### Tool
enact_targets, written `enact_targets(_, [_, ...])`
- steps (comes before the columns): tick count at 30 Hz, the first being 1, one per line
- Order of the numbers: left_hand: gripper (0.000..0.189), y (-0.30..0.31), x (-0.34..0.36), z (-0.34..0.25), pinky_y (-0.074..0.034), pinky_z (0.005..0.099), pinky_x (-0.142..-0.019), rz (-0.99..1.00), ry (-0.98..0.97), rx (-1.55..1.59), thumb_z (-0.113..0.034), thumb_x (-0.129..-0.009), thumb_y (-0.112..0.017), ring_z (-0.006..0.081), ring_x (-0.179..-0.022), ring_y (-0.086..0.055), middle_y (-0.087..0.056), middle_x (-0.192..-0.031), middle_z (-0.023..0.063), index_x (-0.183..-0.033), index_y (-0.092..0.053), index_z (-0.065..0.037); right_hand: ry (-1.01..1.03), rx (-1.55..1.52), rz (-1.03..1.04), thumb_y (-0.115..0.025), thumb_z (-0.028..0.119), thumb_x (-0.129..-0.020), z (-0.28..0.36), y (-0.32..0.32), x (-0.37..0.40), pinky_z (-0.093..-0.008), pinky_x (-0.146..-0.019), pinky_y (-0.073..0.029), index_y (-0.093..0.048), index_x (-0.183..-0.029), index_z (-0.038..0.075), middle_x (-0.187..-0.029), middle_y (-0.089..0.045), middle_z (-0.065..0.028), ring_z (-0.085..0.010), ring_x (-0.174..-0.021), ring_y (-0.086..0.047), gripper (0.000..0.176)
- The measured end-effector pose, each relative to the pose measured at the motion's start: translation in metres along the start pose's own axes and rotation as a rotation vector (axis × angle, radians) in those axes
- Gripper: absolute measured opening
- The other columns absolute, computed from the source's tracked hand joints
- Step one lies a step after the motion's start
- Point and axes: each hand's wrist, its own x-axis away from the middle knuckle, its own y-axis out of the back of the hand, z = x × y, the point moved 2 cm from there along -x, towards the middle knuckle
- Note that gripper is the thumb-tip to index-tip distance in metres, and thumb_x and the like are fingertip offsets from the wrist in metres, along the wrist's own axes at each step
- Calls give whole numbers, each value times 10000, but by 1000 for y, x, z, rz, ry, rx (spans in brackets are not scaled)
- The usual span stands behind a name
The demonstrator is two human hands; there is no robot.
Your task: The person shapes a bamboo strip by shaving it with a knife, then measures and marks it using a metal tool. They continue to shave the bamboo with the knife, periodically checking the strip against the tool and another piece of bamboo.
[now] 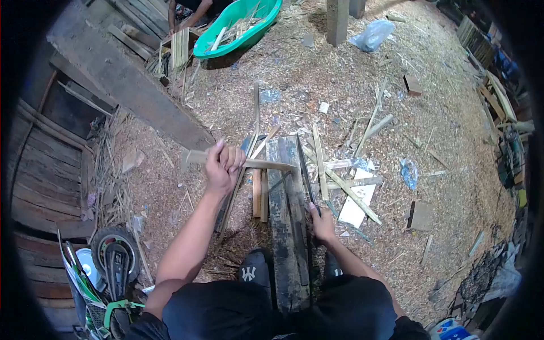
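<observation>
My left hand (222, 164) is closed around a pale wooden strip (263, 164), which lies sideways with its right end over the beam. A wider end of the strip sticks out to the left of my fist. My right hand (323, 224) grips the near end of a long, narrow dark blade (306, 173), which points away from me along the beam's right side. Between my knees runs a worn dark wooden beam (280, 226), its top scuffed and scarred. Short wood pieces (256, 195) lie just left of it.
Wood chips cover the ground. Slats (345, 190) and a white sheet (358, 204) lie to the right. A thick post (136, 90) slants in at left, above a small wheeled vehicle (116, 266). At the back, another person's arm (195, 17) is beside a green tub (238, 28).
</observation>
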Motion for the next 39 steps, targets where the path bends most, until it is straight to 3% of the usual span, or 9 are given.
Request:
enact_targets(4, [541, -17, -20, 1, -291, 292, -487, 10, 40, -31, -297, -1021, -451, 117, -398, -248, -251, -443, -16, -525, -272, -176, -76, -163, 72, -503, 445, -1019, 14, 3, 9, -298, -371, -356, -529, -730, 61, -515, -481, -10, -128, -367, -469, 482])
enact_targets(7, [528, -22, -29, 2, -280, 273, -454, 3, 100, -83, -280, -1017, -491, 101, -399, -270, -262, -453, -46, -534, -300, -183, -93, -206, 129, -499, 424, -1026, 20, 8, 13, -296, -377, -356, -531, -726, 53, -490, -470, -8, -128, -366, -464, 479])
enact_targets(12, [433, -33, -29, 5, -239, 257, -448, 53, 49, -70, -215, -1016, -526, 63, -438, -252, -292, -513, -65, -606, -397, -165, -105, -266, 222, -644, 175, -952, 26, 4, 20, -304, -375, -367, -516, -646, 71, -488, -496, -23, -137, -366, -469, 347])
enact_targets(16, [472, -34, -21, 1, -281, 271, -487, 94, 97, -149, -205, -1030, -497, 86, -445, -273, -290, -495, -49, -579, -377, -141, -21, -128, 249, -655, 160, -942, 21, 1, 23, -300, -407, -392, -523, -658, 60, -506, -510, -20, -132, -406, -497, 328])
enact_targets(21, [487, -34, -7, 0, -253, 285, -484, 166, 74, -244, -185, -1036, -479, 90, -456, -261, -286, -504, -50, -560, -393, -128, -6, 19, 163, -649, 203, -956, 27, 5, 21, -280, -392, -368, -523, -698, 59, -548, -500, -1, -113, -411, -471, 321])
enact_targets(24, [505, -32, 2, -4, -238, 293, -477, 257, 43, -258, -164, -1032, -463, 83, -457, -249, -297, -495, -49, -538, -365, -117, -40, -161, 115, -516, 366, -1029, 48, 0, 14, -296, -359, -325, -477, -698, 74, -534, -452, 3, -115, -389, -432, 444])
enact_targets(29, [496, -13, 9, -5, -245, 284, -471, 352, -36, -128, -182, -1026, -481, 75, -446, -230, -294, -493, -54, -544, -375, -129, -73, -152, 77, -403, 440, -1056, 52, -12, 6, -294, -363, -318, -439, -658, 93, -519, -433, 1, -115, -388, -417, 529])
enact_targets(35, [501, 6, 13, -10, -268, 277, -498, 275, 63, -102, -132, -995, -417, 88, -455, -252, -288, -469, -36, -505, -313, -135, 262, -174, -74, -355, 345, -1079, 66, -11, 4, -281, -397, -294, -443, -672, 97, -525, -399, 25, -89, -429, -392, 484])
enact_targets(39, [503, 9, 12, -4, -268, 270, -491, 318, 51, -151, -139, -997, -406, 87, -447, -257, -294, -467, -34, -501, -321, -133, 76, 263, 0, -387, 385, -1065, 43, -14, -3, -322, -446, -337, -536, -719, 8, -544, -467, -20, -118, -473, -422, 533])
